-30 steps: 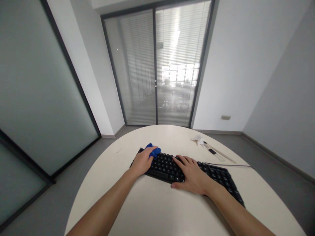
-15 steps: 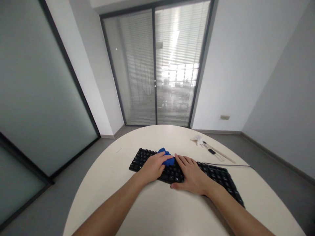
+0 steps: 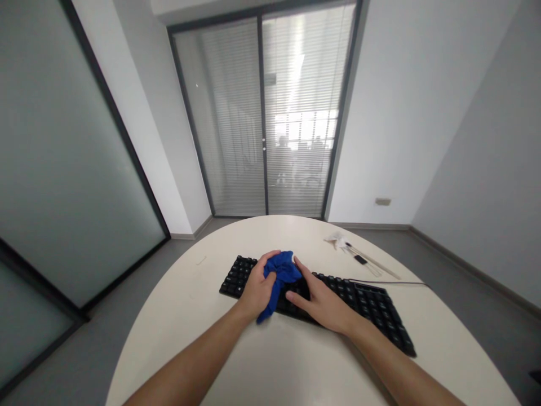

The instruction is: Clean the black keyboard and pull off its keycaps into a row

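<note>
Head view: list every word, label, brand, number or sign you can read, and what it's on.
No legible text anywhere in view.
Keyboard: pale marks on the keycaps, too small and blurred to read; no brand can be made out.
Blue cloth: no lettering visible.
Small black piece on the table: too small to tell.
Wall plate: nothing readable.
</note>
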The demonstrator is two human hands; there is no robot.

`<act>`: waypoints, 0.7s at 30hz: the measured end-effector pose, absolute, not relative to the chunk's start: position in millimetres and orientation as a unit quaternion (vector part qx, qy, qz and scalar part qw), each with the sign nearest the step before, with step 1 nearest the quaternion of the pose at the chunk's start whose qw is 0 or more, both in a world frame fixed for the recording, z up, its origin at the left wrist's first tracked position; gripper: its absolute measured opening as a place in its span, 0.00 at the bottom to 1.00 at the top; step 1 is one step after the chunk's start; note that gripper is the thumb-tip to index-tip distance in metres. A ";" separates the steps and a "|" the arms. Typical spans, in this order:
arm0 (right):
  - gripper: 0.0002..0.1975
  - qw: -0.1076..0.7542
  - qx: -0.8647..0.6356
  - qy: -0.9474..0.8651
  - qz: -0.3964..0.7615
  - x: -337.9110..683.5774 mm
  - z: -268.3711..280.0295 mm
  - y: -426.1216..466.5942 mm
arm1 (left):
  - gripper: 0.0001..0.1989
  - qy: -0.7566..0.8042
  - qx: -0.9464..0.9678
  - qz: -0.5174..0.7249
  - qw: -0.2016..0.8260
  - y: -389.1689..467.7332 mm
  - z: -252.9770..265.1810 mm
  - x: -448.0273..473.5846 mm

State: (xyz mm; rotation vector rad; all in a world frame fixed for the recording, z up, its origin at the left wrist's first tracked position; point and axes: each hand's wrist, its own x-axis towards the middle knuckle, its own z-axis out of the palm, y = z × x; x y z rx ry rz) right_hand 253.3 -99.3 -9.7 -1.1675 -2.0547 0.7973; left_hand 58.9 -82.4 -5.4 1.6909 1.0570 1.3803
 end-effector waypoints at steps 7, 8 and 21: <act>0.41 0.461 -0.357 -0.613 0.534 220.6 -13.1 -110.7 | 0.29 0.383 0.700 0.490 0.350 -103.8 -15.5 72.6; 0.40 0.475 -0.367 -0.603 0.526 219.7 -13.3 -110.2 | 0.31 0.373 0.723 0.461 0.354 -106.8 -15.3 72.2; 0.20 0.404 -0.475 -0.775 0.104 259.1 -2.0 -93.8 | 0.43 0.487 0.847 0.201 0.075 -65.7 -11.5 -9.1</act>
